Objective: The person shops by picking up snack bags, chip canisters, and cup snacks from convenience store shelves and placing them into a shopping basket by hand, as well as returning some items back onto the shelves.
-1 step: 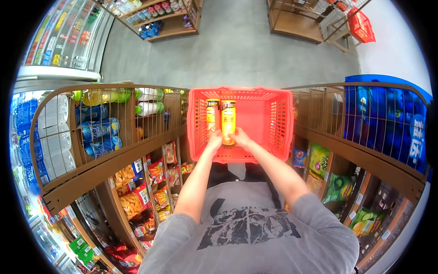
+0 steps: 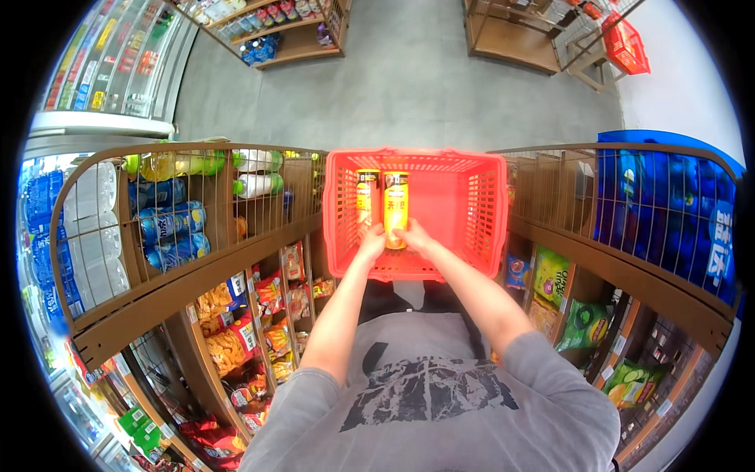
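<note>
Inside a red plastic shopping basket [image 2: 440, 212], two tall yellow cans with dark ends lie side by side at the left. My left hand [image 2: 372, 240] and my right hand [image 2: 415, 236] meet at the near end of the right-hand can [image 2: 397, 203], closed on it from either side. My right thumb rests on its front. The left-hand can [image 2: 366, 197] lies close along the basket's left wall, and my left fingers cover part of its near end. Most fingertips are hidden.
Wire-sided brown shelves flank me. Bottles [image 2: 171, 224] fill the left one, with snack bags [image 2: 228, 346] below. On the right are chip bags [image 2: 586, 322] and a blue display [image 2: 668, 212]. Grey floor [image 2: 393, 86] stretches ahead, between a shelf [image 2: 295, 51] and a wooden rack [image 2: 515, 47].
</note>
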Demonstrator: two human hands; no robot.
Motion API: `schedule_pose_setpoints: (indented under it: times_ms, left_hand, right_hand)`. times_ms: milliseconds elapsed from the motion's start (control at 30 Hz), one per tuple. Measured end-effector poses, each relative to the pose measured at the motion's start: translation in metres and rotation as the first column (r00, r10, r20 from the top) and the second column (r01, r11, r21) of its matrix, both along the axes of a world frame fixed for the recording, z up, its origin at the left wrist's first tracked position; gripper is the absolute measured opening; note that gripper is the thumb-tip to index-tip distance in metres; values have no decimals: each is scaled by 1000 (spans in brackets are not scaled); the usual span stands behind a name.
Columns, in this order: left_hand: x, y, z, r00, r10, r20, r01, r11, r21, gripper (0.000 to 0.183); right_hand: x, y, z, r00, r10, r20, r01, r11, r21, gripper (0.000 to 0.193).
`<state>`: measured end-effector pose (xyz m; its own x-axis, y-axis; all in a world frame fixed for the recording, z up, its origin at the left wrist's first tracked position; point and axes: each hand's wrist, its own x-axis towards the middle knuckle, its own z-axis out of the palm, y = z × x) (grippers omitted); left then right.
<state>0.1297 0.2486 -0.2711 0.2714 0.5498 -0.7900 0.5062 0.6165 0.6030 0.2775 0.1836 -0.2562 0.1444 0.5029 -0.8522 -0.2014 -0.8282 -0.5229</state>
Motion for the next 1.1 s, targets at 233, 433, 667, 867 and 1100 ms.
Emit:
schedule_pose_setpoints:
  times_ms: [233,433,667,867,1100]
  left_hand:
    - [23,5,22,934,-347,-86,349,937,9,51]
    - [16,0,52,950,-253,185,260,966,-16,52]
    - [0,7,126,869,-395,298,393,917,67,62]
    - [-7,4,160,734,-486,474,439,872,215,69]
    - [20,-25,235,446,-779,441,717,606,346,70]
  right_hand:
    - [12,-6,-48,985,65,162,-82,992,95,60]
    - [32,-13,11,990,-53,-131,57,998,25,65]
    - [9,-39,90,984,-70,163,27,968,251,83]
    - [-14,-75,141,913,-266,309,124,903,410,87]
    - [-48,-150,242,776,-568,276,384,771,508,72]
